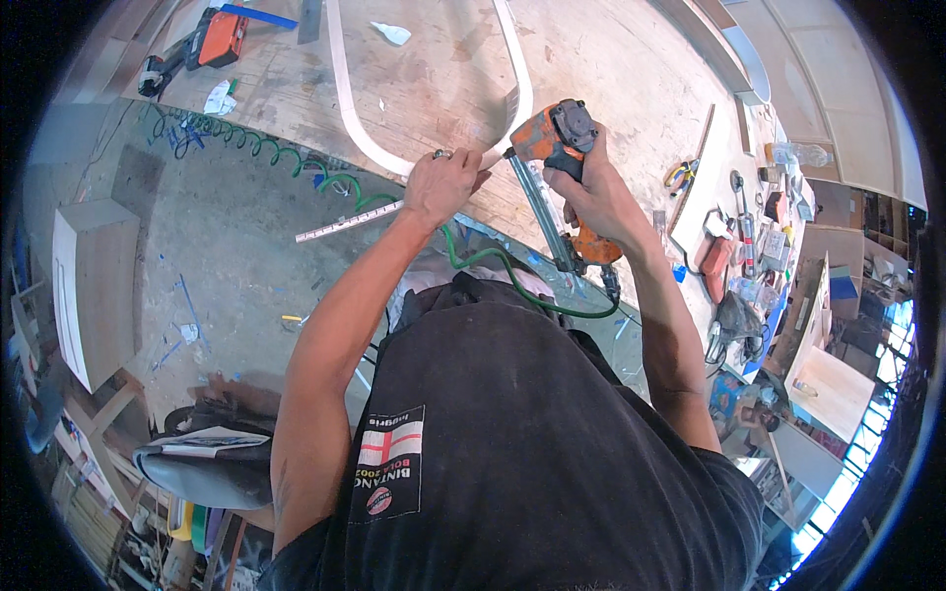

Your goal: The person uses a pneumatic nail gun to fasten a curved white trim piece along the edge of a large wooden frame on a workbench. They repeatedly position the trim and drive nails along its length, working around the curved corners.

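My right hand point(601, 192) is wrapped around the grip of an orange and black air nail gun point(542, 136). Its nose points at the near right bend of a white U-shaped strip point(347, 98), close to my left hand. With bent fingers, my left hand point(443, 185) grips the near curve of that strip at the workbench edge. A white ruler with black marks point(345, 223) sticks out to the left from behind my left wrist; what holds it is hidden. From the nail gun's base, a green air hose point(503, 258) loops across in front of my body.
The wooden workbench point(631, 69) carries an orange tool point(219, 39) at the far left. Yellow-handled pliers point(680, 177), a clear bottle point(800, 154) and several small tools lie at the right. Coiled hose hangs along the left edge. A pale box point(94, 286) stands on the floor.
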Demonstrator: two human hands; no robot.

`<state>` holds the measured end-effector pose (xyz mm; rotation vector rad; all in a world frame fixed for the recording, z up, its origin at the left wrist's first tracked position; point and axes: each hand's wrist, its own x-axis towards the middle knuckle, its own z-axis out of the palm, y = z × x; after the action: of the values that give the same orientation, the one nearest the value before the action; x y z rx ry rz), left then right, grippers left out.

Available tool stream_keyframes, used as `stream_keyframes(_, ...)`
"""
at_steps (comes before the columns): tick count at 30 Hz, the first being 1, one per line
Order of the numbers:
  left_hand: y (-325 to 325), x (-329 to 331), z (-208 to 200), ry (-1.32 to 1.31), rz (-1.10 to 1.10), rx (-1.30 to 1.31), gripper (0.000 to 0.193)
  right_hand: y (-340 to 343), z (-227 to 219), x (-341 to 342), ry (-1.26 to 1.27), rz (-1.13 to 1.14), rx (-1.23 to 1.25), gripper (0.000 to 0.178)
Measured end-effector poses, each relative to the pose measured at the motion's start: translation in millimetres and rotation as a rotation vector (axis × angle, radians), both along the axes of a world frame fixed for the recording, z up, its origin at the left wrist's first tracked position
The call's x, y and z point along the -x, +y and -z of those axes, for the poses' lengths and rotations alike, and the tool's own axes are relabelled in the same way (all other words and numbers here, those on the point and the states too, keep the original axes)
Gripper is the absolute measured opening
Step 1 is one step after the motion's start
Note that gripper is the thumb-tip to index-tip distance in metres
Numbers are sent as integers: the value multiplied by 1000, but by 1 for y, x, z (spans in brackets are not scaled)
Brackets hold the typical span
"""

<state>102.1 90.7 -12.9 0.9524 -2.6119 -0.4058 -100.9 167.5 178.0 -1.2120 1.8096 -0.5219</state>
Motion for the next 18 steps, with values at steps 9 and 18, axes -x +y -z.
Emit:
stream_keyframes(9,-8,4,5,16,-17,2,30,-8,11,1,66,-57,78,62)
stream_keyframes(18,-6,4,6,13,-18,0,31,-12,-6,-13,66,0,-21,61)
